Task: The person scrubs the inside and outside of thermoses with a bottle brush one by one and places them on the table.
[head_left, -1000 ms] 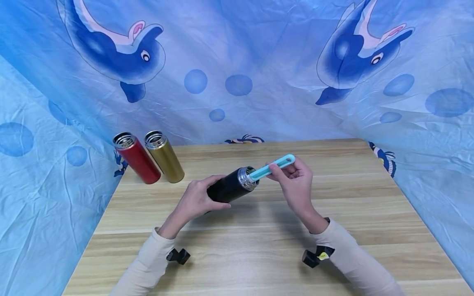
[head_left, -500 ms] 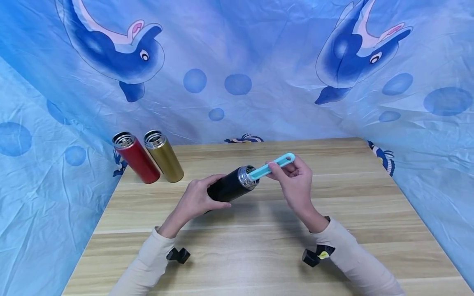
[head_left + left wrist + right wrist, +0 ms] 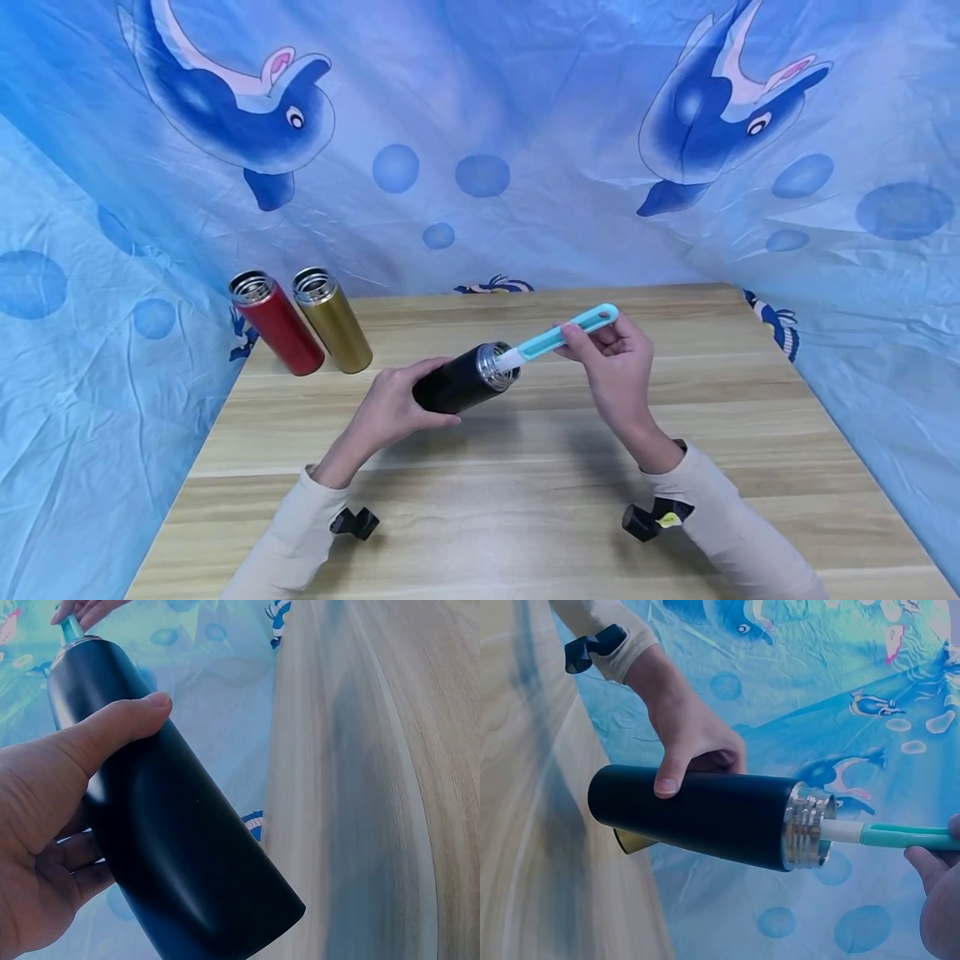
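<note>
My left hand grips a black thermos bottle round its body. The bottle is tilted over the table, its silver threaded mouth uncapped and pointing to the right. Between thumb and fingers my right hand pinches the turquoise handle of a brush-like tool. Its white neck enters the bottle's mouth; whatever head it has is hidden inside. In the left wrist view the thumb lies across the black bottle, with other fingers behind it.
A red thermos bottle and a gold one stand uncapped, side by side, at the back left of the wooden table. A blue dolphin-print curtain hangs close behind the table and along both sides.
My right hand has drawn the turquoise handle up and to the right, so its white neck now shows outside the mouth. The left hand and black bottle have shifted slightly left.
</note>
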Demonstrator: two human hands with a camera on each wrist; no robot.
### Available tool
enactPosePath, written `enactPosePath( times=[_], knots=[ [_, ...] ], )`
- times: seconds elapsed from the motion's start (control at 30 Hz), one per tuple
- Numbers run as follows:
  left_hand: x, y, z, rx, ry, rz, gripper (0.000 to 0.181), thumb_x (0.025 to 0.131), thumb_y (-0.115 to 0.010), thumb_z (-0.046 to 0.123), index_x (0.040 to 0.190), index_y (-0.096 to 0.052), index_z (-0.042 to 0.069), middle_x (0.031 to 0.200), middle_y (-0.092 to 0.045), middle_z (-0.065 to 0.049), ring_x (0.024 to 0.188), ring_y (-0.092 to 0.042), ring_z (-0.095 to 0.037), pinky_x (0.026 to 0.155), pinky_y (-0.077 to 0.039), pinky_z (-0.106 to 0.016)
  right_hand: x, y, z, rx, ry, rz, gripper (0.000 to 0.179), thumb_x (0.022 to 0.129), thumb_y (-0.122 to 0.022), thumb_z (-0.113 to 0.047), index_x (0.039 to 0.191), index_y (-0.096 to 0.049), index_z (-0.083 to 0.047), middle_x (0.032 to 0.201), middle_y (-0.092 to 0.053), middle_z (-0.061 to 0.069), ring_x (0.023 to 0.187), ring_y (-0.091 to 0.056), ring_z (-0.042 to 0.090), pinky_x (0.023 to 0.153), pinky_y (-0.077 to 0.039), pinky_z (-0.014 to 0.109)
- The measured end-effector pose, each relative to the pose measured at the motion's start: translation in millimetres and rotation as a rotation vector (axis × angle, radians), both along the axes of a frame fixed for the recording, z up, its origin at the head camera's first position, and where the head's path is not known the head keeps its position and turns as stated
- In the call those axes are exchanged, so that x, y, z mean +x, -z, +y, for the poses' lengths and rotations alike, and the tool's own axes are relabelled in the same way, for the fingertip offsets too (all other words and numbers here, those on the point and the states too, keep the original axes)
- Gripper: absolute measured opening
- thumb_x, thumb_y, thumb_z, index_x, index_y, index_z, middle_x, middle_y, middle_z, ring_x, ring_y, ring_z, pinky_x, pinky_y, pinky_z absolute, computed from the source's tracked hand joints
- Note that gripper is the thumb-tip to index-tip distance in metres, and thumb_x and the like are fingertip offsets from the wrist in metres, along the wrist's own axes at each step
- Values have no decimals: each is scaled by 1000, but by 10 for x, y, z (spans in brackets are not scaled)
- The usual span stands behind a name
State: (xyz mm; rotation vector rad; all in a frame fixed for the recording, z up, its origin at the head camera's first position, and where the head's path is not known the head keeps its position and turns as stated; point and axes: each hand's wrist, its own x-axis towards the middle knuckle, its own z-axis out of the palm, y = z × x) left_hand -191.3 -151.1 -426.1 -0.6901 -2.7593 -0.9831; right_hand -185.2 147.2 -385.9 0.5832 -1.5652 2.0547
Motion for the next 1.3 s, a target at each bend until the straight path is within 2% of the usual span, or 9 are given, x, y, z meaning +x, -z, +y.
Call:
enactPosePath(
  times=[0.37, 0.6, 0.9, 1.3],
  knots=[
    [-8, 25, -34, 2, -3, -1, 78, 66, -97, 39, 135, -66, 18, 126, -72, -7, 103, -70, -27, 88, -59, -49, -10, -87, 98, -64, 15, 31, 14, 92, -70, 8, 97, -60, 17, 92, -76, 20, 81, -76, 24, 70, -62, 37],
    [-9, 3, -49, 6, -10, 0, 78, 67, -97, 40, 135, -66, 19, 127, -71, -7, 104, -69, -27, 88, -59, -49, -21, -150, 113, -75, 0, 53, 13, 91, -67, 12, 97, -59, 20, 93, -74, 26, 82, -76, 25, 71, -62, 37],
    [-10, -1, -45, 17, -7, -39, 77, 68, -96, 38, 136, -65, 18, 129, -70, -7, 107, -68, -28, 91, -58, -51, -3, -209, 172, -77, 10, 65, 13, 91, -68, 13, 97, -58, 20, 91, -76, 19, 84, -77, 25, 71, -62, 37],
    [15, -13, -69, 43, -19, -84, 76, 69, -97, 33, 137, -65, 19, 131, -69, -7, 110, -67, -29, 92, -57, -53, 9, -259, 213, -118, 5, 73, 13, 90, -67, 15, 95, -58, 22, 90, -75, 22, 83, -77, 27, 69, -62, 37]
  ],
)
